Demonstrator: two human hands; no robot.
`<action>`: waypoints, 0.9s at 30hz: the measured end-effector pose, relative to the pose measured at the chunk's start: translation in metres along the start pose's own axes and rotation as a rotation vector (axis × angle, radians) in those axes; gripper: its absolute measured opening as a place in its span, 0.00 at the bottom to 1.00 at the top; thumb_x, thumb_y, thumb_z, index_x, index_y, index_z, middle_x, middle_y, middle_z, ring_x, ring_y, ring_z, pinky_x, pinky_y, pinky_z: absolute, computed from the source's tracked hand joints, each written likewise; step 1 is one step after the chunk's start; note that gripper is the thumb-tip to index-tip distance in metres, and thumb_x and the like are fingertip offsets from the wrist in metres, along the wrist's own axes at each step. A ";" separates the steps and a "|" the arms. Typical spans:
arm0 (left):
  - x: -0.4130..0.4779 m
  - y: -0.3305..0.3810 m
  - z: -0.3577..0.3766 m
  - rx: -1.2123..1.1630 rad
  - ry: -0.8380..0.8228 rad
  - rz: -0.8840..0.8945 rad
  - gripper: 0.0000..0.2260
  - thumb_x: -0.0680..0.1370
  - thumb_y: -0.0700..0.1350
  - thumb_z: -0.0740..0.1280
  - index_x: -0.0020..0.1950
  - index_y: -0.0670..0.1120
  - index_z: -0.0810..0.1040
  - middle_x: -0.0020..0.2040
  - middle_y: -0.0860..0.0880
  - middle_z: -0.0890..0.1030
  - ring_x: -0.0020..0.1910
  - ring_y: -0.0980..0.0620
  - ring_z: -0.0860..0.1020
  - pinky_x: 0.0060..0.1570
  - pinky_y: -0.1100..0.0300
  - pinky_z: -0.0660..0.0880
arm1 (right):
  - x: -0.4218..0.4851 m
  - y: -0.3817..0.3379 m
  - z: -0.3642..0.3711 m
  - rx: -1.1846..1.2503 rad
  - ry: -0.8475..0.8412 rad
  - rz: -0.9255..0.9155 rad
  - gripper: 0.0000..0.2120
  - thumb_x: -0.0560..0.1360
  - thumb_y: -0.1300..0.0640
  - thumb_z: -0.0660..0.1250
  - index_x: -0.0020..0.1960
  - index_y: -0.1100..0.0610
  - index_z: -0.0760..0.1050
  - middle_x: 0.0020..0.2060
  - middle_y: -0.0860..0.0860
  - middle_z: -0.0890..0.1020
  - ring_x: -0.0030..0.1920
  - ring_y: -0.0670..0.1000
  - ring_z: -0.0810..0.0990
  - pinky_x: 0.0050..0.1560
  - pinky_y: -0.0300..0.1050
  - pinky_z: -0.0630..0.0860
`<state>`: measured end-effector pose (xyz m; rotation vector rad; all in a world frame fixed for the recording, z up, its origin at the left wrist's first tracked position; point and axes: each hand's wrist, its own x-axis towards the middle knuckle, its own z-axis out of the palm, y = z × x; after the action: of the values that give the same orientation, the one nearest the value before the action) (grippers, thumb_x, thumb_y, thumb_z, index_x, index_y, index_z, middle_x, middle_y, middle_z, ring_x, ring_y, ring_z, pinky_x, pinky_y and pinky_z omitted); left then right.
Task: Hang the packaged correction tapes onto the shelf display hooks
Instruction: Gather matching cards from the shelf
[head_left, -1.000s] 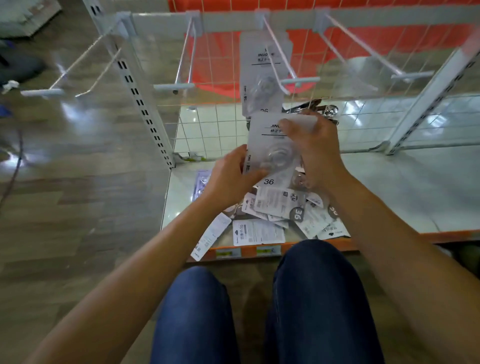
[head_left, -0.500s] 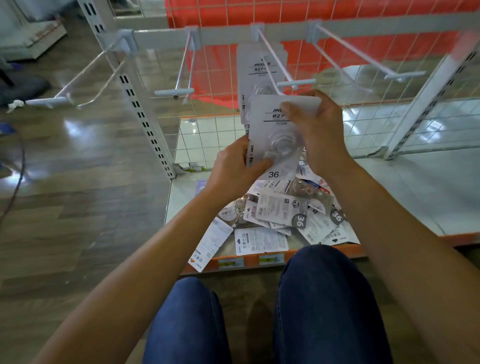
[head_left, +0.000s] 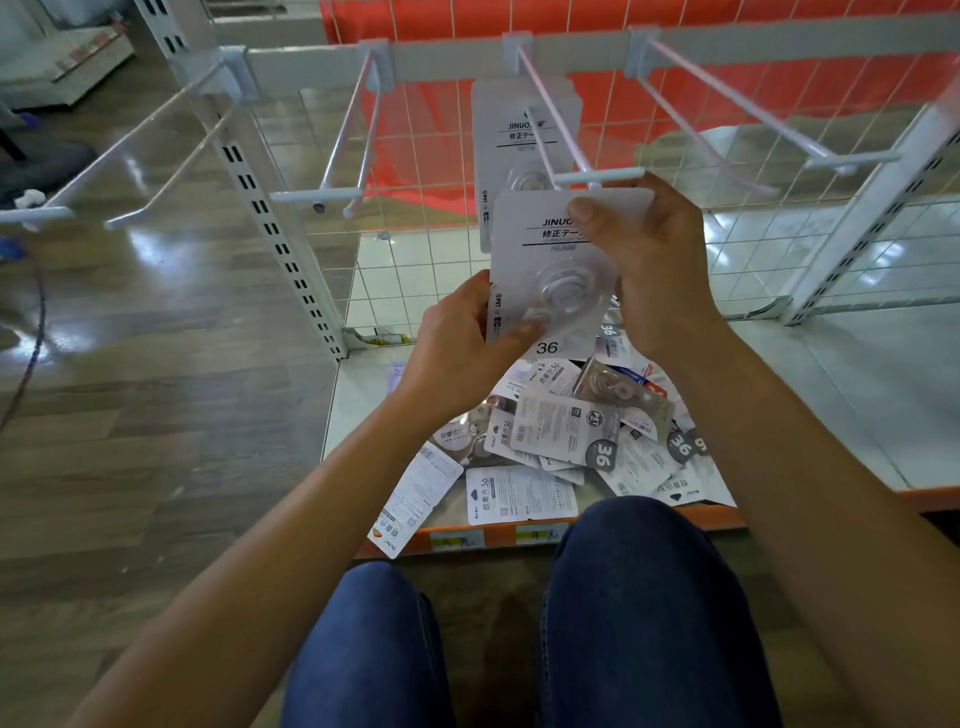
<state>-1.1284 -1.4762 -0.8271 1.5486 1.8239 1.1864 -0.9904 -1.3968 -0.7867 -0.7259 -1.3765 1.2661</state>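
Note:
Both hands hold one white packaged correction tape (head_left: 540, 260) upright, marked 36 at its foot. My left hand (head_left: 462, 338) pinches its lower left edge. My right hand (head_left: 654, 270) grips its upper right corner, thumb on the front. The pack's top edge sits just under the front tip of the middle display hook (head_left: 597, 179). Another pack (head_left: 511, 140) hangs further back on that same hook. A heap of loose packs (head_left: 566, 441) lies on the shelf below my hands.
White hooks jut toward me from the rail: one on the left (head_left: 317, 196), one far left (head_left: 36, 213), one on the right (head_left: 852, 161). A slotted upright (head_left: 280, 244) stands left; wire mesh (head_left: 415, 260) backs the shelf (head_left: 831, 405). My knees are at its orange front edge.
Both hands have raised the pack from just above the heap up to the tip of the middle hook. The grip on it is the same.

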 end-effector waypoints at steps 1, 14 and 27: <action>0.002 -0.001 0.000 -0.007 0.002 0.003 0.10 0.75 0.53 0.71 0.52 0.53 0.76 0.42 0.52 0.83 0.41 0.50 0.82 0.45 0.47 0.79 | 0.001 0.001 0.000 0.005 -0.010 0.000 0.13 0.61 0.52 0.75 0.42 0.55 0.76 0.35 0.50 0.81 0.43 0.56 0.79 0.50 0.61 0.78; 0.055 -0.025 0.012 0.050 0.049 -0.007 0.15 0.76 0.54 0.69 0.57 0.46 0.75 0.46 0.51 0.82 0.43 0.50 0.80 0.41 0.55 0.78 | 0.050 0.027 0.003 -0.118 0.061 -0.051 0.12 0.62 0.48 0.67 0.40 0.54 0.78 0.35 0.52 0.79 0.39 0.50 0.77 0.42 0.42 0.73; 0.140 -0.040 0.024 0.203 0.165 -0.179 0.24 0.75 0.59 0.67 0.56 0.39 0.72 0.46 0.42 0.78 0.45 0.43 0.77 0.38 0.53 0.72 | 0.119 0.053 0.012 -0.576 0.244 -0.070 0.10 0.75 0.50 0.67 0.44 0.57 0.77 0.33 0.46 0.75 0.35 0.46 0.72 0.33 0.33 0.62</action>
<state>-1.1667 -1.3351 -0.8478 1.3900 2.1995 1.1022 -1.0414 -1.2769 -0.7999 -1.1697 -1.5560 0.6900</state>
